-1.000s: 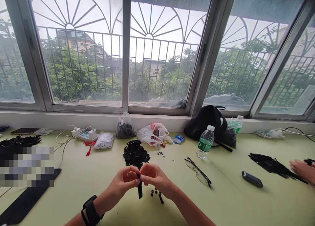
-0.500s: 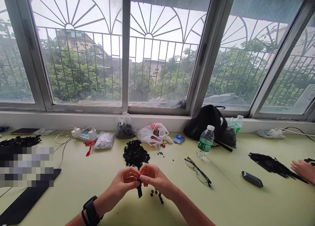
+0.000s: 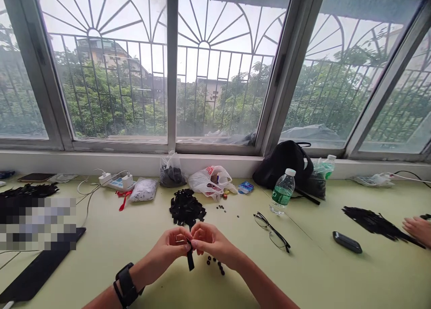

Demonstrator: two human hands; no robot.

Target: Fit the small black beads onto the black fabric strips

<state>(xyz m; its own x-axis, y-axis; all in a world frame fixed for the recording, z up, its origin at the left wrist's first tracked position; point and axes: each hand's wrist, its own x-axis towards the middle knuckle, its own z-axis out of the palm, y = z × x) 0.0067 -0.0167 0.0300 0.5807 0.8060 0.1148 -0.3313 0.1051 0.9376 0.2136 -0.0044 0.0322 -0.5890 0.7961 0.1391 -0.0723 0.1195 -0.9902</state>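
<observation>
My left hand [image 3: 175,245] and my right hand [image 3: 213,244] meet at the fingertips near the front of the table. Pinched between them is a short black strip [image 3: 191,260], its lower end hanging down. Whether a small part sits on the strip at the fingertips is hidden by my fingers. Just beyond my hands lies a heap of black strips [image 3: 186,206]. Several small black round pieces [image 3: 220,267] rest on the table beside my right hand, and a few more small rings [image 3: 220,207] lie farther back.
Eyeglasses [image 3: 272,231], a water bottle [image 3: 282,192] and a black case [image 3: 347,242] stand or lie to the right. Plastic bags [image 3: 210,182] and a power strip [image 3: 117,183] line the back. Another person's hand [image 3: 417,230] is at the far right, near black strips [image 3: 377,223].
My hands keep the same pinch on the black strip, almost unmoved. The view has shifted slightly. The other person's hand at the right has moved little.
</observation>
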